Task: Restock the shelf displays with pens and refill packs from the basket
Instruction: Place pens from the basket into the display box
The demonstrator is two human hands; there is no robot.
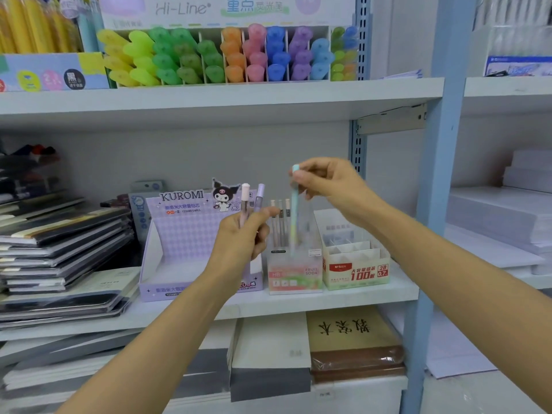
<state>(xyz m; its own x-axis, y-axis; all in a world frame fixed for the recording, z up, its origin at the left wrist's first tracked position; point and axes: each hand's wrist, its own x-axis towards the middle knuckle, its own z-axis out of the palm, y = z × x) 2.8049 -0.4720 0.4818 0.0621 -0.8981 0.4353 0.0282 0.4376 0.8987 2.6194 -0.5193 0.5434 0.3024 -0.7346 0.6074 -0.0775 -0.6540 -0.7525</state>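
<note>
left hand [239,239] grips pink pen [245,201] and purple pen [259,197] before Kuromi box [179,234] | right hand [331,182] pinches teal pen [294,210] by its top over clear holder [294,273] | risk: tip may catch the rim or standing pens [280,216], tipping the light holder | basket not in view

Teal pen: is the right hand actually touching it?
Touching. The head view shows the fingers of the right hand pinching the teal pen at its top end, with no gap; the pen hangs down from that pinch.
</note>
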